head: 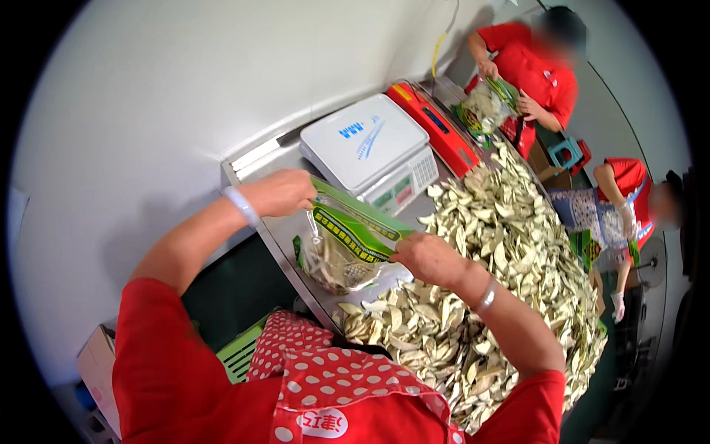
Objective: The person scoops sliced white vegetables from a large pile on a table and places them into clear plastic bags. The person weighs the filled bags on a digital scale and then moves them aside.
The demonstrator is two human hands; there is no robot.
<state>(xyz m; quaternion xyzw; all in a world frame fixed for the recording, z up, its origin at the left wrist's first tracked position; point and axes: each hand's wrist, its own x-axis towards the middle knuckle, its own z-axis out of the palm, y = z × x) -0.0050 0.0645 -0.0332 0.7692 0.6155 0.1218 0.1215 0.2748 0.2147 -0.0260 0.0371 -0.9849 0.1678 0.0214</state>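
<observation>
A clear plastic bag with a green printed top band hangs between my two hands over the steel table. My left hand pinches one top corner, and my right hand grips the opposite corner. The band is stretched fairly straight between them. Pale dried slices lie inside the lower part of the bag. Just beyond it stands a white digital scale with nothing on its platform. A large heap of pale dried slices spreads beneath and beyond my right forearm.
A red bag sealer lies beside the scale. The steel table's edge runs in front of me, against a white wall. One person holds a similar bag at the far end; another person stands across the heap.
</observation>
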